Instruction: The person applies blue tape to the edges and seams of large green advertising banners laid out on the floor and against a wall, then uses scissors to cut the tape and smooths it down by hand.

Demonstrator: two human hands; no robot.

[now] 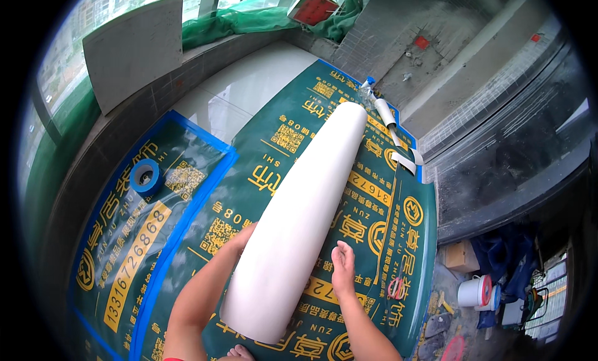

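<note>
Bare toes (240,351) show just beyond the near end of the big white roll (296,224); they are best held clear of its edge. The roll lies lengthwise on the printed green sheet (274,109), running away from the person. At its left side, the left hand (246,238) reaches in with its fingers hidden behind the curve, so whether it has hold of anything cannot be told. Just right of the roll, the right hand (341,267) is open, fingers straight, holding nothing, with a gap of sheet between. Good handling probably means flat palms at matching points on both sides, with even, light pressure so the surface doesn't dent or the layers slip sideways. Well left of the roll sits the blue tape (147,187); right of its far half lie white offcuts (406,163) and a small white roll (385,113), worth not catching.
</note>
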